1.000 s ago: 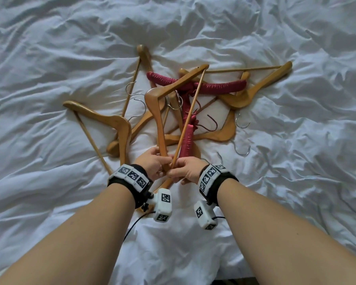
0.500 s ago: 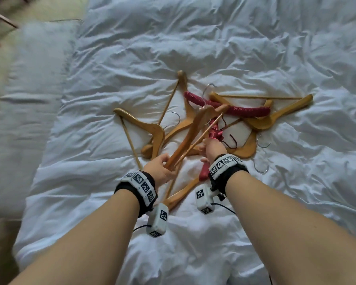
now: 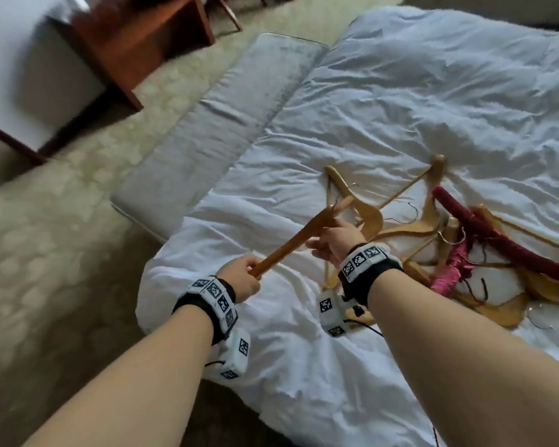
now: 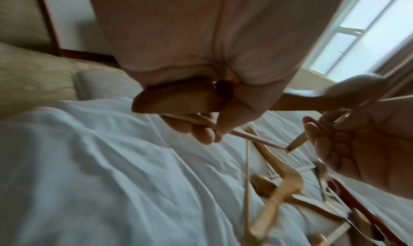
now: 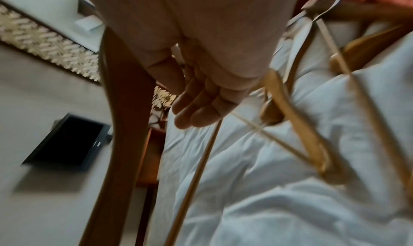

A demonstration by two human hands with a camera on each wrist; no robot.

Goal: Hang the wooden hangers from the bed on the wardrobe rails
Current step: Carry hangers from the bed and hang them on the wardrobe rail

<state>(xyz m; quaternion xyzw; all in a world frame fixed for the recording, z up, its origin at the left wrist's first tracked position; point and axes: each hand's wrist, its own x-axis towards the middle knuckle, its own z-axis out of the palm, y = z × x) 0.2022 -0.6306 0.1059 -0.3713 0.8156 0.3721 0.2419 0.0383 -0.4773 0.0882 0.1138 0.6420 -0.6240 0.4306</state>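
Note:
My left hand (image 3: 247, 272) grips one end of a wooden hanger (image 3: 297, 241) and holds it lifted over the white bed (image 3: 400, 108). In the left wrist view its fingers (image 4: 201, 133) curl round the hanger's end (image 4: 174, 99) and thin bar. My right hand (image 3: 323, 250) is at the hanger's middle with fingers relaxed; the right wrist view shows them (image 5: 196, 112) loosely straight beside the hanger's arm (image 5: 127, 126). A pile of several wooden hangers (image 3: 410, 232) lies on the bed to the right, mixed with a red padded hanger (image 3: 497, 241) and a pink one (image 3: 449, 272).
A grey padded bench (image 3: 223, 117) runs along the bed's left side. Beyond it are pale carpet (image 3: 62, 221) and dark wooden furniture (image 3: 142, 43). A window (image 4: 368, 29) and a wall-mounted black screen (image 5: 67, 143) show in the wrist views.
The view has swung left. My left hand has lifted the hanger out of the pile and carried it leftward. My right hand has loosened from its grip.

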